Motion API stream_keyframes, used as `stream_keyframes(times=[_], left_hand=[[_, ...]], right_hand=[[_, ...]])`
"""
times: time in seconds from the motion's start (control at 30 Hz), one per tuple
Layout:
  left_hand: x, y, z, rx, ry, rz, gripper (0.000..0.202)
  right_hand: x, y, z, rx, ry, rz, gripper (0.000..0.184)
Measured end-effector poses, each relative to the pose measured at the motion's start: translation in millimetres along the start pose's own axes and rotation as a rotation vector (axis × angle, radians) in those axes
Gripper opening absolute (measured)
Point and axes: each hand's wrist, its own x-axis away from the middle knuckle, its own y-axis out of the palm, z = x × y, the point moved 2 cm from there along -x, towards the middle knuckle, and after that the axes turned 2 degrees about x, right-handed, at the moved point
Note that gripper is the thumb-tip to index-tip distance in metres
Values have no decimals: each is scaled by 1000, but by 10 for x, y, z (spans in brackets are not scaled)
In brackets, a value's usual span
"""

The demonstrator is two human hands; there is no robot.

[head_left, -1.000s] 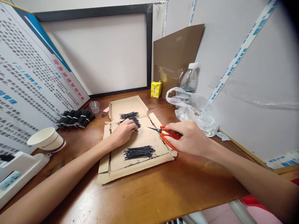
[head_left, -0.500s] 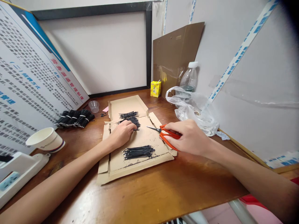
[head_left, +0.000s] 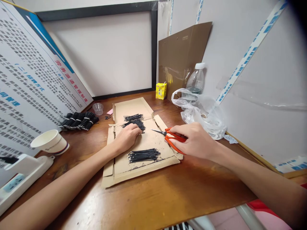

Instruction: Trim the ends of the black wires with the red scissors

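Head view: left hand [head_left: 126, 137] on wires [head_left: 137, 123], scissors [head_left: 171, 139] in right hand [head_left: 194, 142]

Bright, even indoor light; soft shadows lie under the arms on the surface [head_left: 168, 198]. Sharp centre, wide-angle bending at edges, dark vignette top right.

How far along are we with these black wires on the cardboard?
Seemingly done: the near pile on the cardboard, black specks around it. In hand: the left hand rests on the far pile, the right hand holds the orange scissors. Left: that far pile, likely.
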Motion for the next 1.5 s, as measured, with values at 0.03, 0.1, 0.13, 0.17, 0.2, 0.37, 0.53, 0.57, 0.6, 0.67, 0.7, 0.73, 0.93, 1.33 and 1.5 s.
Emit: stream_keyframes(times=[0.03,0.1,0.13,0.17,0.2,0.37,0.53,0.57,0.6,0.67,0.7,0.73,0.93,1.33,1.5], left_hand=[[0,-6,15,-3,0,-2,27],[1,-16,47,-19,4,-12,26],[2,-19,61,-32,8,-22,26],[4,-22,73,-46,10,-30,27],[5,-22,80,-58,10,-36,27],[9,-13,57,-95,-27,1,26],[18,-13,17,-131,-80,62,25],[21,-17,13,-143,-95,77,25],[23,-22,10,-154,-110,91,25],[25,-28,12,-170,-136,111,24],[24,-31,16,-171,-144,117,24],[22,-32,21,-168,-147,120,23],[14,-58,90,-60,-101,134,15],[37,-90,412,492,153,-214,16],[14,-63,341,637,78,-260,14]], right_hand=[[-1,-2,-2,-2,-1,1,19],[-1,-6,-6,-4,4,1,19],[-1,-7,-8,-6,8,-3,19],[0,-8,-9,-9,11,-7,20],[1,-8,-10,-12,14,-13,20],[4,0,-9,-11,21,-20,21],[2,7,0,-14,20,-22,22],[1,6,0,-12,20,-23,22],[1,6,0,-12,19,-25,22],[1,4,-2,-12,18,-27,21],[1,4,-3,-12,17,-28,21],[1,3,-5,-11,16,-27,21],[4,-2,-12,7,-2,-16,22],[26,4,5,17,-24,-7,21],[27,17,18,23,3,-33,22]])
